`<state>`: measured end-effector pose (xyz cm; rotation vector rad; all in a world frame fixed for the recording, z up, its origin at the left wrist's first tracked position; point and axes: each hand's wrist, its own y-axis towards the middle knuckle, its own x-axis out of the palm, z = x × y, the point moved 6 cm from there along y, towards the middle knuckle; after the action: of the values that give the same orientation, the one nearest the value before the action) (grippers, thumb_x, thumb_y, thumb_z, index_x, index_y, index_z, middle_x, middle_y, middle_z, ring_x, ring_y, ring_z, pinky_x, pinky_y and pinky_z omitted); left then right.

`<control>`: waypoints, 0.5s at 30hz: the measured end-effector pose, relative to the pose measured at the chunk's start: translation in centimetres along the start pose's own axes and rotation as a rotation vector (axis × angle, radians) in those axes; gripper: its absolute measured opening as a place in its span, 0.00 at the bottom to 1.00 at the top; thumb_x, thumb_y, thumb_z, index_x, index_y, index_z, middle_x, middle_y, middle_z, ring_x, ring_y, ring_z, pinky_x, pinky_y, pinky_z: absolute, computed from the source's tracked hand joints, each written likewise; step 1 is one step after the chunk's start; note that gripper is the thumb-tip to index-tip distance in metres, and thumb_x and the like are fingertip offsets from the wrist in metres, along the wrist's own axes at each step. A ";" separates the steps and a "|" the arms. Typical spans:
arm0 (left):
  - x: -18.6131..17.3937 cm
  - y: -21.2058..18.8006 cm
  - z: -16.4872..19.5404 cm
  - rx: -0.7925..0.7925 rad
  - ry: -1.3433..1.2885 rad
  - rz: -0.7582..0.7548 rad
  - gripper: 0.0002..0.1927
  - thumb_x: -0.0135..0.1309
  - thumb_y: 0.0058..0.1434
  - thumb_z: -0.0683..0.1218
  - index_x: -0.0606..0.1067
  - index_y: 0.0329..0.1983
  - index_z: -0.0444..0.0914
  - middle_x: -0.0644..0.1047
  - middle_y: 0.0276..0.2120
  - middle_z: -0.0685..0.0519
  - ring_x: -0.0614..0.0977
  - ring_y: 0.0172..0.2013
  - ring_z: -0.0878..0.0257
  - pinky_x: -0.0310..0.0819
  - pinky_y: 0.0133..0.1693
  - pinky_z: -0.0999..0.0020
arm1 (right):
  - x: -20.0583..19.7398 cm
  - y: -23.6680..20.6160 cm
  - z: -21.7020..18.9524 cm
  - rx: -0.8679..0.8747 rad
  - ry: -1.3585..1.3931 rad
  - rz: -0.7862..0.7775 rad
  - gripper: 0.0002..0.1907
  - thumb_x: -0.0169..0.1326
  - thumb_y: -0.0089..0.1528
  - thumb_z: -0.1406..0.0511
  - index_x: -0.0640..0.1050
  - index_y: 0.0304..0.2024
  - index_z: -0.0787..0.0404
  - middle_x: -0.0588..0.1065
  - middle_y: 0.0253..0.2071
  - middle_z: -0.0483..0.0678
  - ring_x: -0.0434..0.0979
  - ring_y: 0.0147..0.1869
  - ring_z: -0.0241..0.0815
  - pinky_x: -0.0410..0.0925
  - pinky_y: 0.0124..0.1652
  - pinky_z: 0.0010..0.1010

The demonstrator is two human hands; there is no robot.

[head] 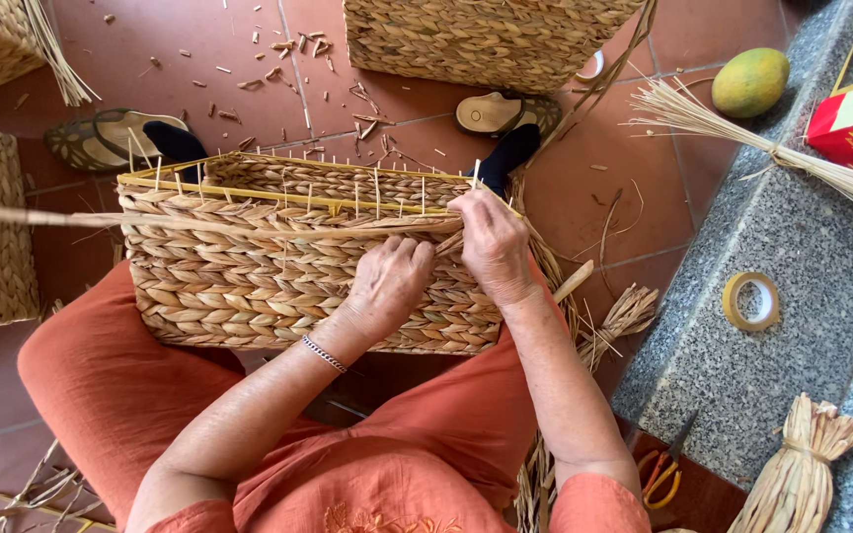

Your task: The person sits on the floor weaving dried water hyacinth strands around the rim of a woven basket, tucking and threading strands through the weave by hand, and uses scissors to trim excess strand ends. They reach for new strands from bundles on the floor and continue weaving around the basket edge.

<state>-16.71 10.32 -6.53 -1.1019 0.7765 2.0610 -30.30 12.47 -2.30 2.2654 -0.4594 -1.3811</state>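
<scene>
The rectangular woven straw basket (288, 262) rests on the lap. Its loose flat strand (199, 223) runs out toward nine o'clock from the right hand (494, 245) pinching it — left hand (392, 284) curled against the weave just beside.

You get bright, even daylight across the whole view, with colours warm and clear. Shadows are soft and short, falling just beneath your forearms and under the basket (288, 262). No harsh glare shows, only a mild sheen on the stone step (802, 247). Focus stays sharp throughout; straight lines bend slightly toward the corners.
</scene>
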 end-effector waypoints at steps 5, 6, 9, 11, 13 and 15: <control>-1.6 0.4 0.2 0.123 -0.013 0.200 0.11 0.54 0.51 0.36 0.72 0.38 0.35 0.74 0.34 0.46 0.77 0.38 0.49 0.75 0.40 0.55 | -2.3 -0.1 1.1 0.199 0.331 -0.142 0.10 0.56 0.66 0.77 0.80 0.47 0.62 0.81 0.43 0.51 0.84 0.47 0.47 0.76 0.46 0.34; -1.7 0.9 0.0 0.099 -0.004 0.163 0.10 0.54 0.53 0.36 0.72 0.38 0.35 0.74 0.34 0.45 0.78 0.38 0.49 0.75 0.39 0.55 | -2.6 -0.1 0.9 0.202 0.336 -0.189 0.11 0.57 0.63 0.76 0.80 0.47 0.62 0.80 0.43 0.52 0.83 0.46 0.48 0.76 0.44 0.34; -2.1 3.3 -0.8 -0.041 -0.070 -0.034 0.07 0.54 0.57 0.37 0.74 0.39 0.35 0.74 0.38 0.44 0.79 0.36 0.47 0.75 0.38 0.54 | -3.1 0.1 0.4 0.125 0.291 -0.226 0.15 0.61 0.57 0.74 0.81 0.47 0.63 0.80 0.43 0.53 0.81 0.46 0.50 0.75 0.44 0.35; -3.9 4.6 -0.6 -0.050 -0.155 -0.026 0.08 0.56 0.59 0.38 0.75 0.41 0.36 0.75 0.38 0.44 0.79 0.38 0.46 0.74 0.39 0.54 | -3.1 0.2 -0.5 -0.012 0.195 -0.133 0.14 0.61 0.58 0.74 0.81 0.47 0.63 0.80 0.44 0.53 0.81 0.49 0.51 0.75 0.48 0.38; -7.1 4.9 0.2 0.061 -0.243 0.180 0.10 0.59 0.59 0.39 0.77 0.45 0.36 0.74 0.36 0.44 0.78 0.40 0.47 0.74 0.41 0.54 | -2.4 0.0 -0.2 0.024 0.169 -0.091 0.11 0.63 0.59 0.74 0.80 0.45 0.63 0.80 0.42 0.52 0.81 0.47 0.51 0.75 0.47 0.38; -10.1 3.4 1.4 0.188 -0.016 0.431 0.13 0.57 0.53 0.38 0.75 0.43 0.36 0.75 0.41 0.43 0.77 0.44 0.47 0.73 0.44 0.53 | -1.8 -0.3 0.3 0.082 0.153 -0.059 0.10 0.64 0.60 0.73 0.80 0.44 0.64 0.80 0.41 0.52 0.81 0.45 0.51 0.75 0.45 0.38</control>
<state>-15.76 6.52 3.53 -0.8662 1.2597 2.2795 -31.39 13.57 -1.24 2.4479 -0.4087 -1.2247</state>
